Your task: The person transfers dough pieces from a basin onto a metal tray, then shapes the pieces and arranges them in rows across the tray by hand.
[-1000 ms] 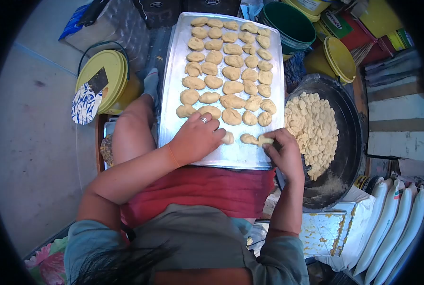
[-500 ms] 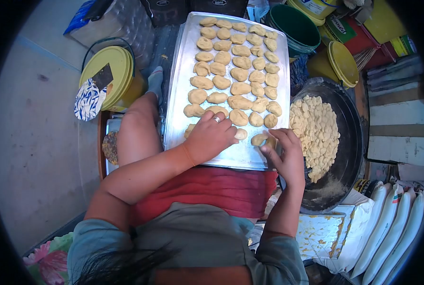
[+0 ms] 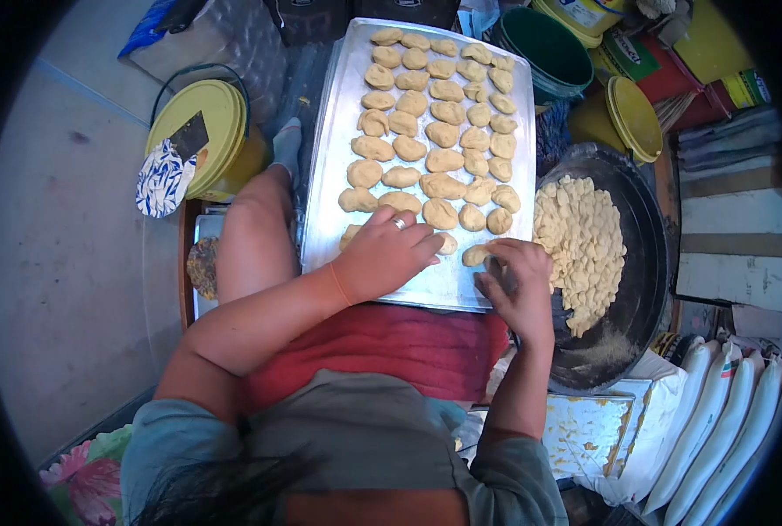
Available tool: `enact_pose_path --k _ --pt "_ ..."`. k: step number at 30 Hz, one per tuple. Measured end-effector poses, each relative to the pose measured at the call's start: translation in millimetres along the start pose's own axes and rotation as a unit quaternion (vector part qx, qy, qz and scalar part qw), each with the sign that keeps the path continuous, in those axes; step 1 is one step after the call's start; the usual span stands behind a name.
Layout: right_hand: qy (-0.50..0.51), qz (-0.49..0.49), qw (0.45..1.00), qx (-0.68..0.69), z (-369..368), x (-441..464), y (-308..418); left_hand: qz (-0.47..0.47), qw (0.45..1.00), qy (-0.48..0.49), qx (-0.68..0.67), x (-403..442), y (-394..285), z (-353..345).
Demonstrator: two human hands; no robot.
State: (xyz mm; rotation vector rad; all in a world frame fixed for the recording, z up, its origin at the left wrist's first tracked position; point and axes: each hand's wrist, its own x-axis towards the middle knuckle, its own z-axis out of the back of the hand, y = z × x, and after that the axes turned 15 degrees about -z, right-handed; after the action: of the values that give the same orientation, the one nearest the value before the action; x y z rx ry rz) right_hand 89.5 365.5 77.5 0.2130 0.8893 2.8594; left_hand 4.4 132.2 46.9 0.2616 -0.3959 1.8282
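A metal baking tray [image 3: 334, 219] rests on the lap, covered with rows of pale yellow dough pieces. My left hand [image 3: 384, 254] lies over the tray's near end, its fingers curled around a dough piece [image 3: 446, 244] that shows partly past the fingertips. The rest of that piece is hidden beneath the hand. At the near right corner, my right hand [image 3: 522, 276] has its fingertips closed on the right end of another dough piece [image 3: 475, 255]. Both pieces touch the tray or sit just above it; I cannot tell which.
To the right is a black basin [image 3: 647, 254] with a heap of small dough lumps [image 3: 584, 245]. A yellow lidded bucket [image 3: 200, 131] stands at the left. A green bucket [image 3: 544, 53] and another yellow bucket [image 3: 634, 118] are behind the basin. Filled white bags [image 3: 715, 421] lie at lower right.
The fingers of my right hand have closed in over the dough piece at the near right corner and shifted slightly left. My left hand has barely moved.
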Motion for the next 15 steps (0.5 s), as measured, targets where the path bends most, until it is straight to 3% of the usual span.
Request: enact_pose_path --k 7,15 --pt "-0.044 -0.006 0.998 -0.036 -27.0 6.8 -3.8 0.022 0.997 0.021 -0.064 -21.9 10.4 31.7" --pt "0.007 0.099 0.995 -0.031 -40.5 18.2 30.6 0.017 0.997 0.050 -0.058 -35.9 20.7 37.0"
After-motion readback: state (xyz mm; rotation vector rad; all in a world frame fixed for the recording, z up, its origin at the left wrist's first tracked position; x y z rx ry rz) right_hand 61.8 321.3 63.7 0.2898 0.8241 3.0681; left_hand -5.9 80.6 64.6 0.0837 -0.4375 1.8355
